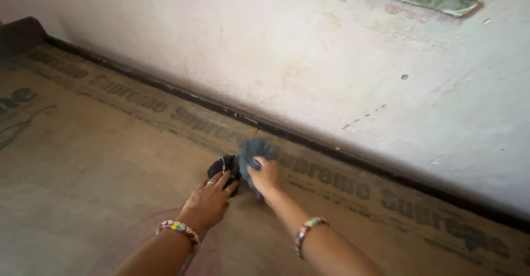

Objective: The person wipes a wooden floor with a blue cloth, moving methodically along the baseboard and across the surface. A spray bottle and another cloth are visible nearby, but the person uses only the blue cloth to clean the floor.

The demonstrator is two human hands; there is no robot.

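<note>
Pinching the grey cloth [255,153] tight, the right hand [266,175] should lift slowly while the left hand [208,201] presses the black cloth [222,166] at nine o'clock.

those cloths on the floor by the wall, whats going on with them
A person crouches over a printed brown floor mat near a pale, stained wall. The right hand grips a grey-blue cloth, lifting it off the mat. The left hand presses down on a black cloth beside it. Both wrists wear beaded bracelets.
</note>
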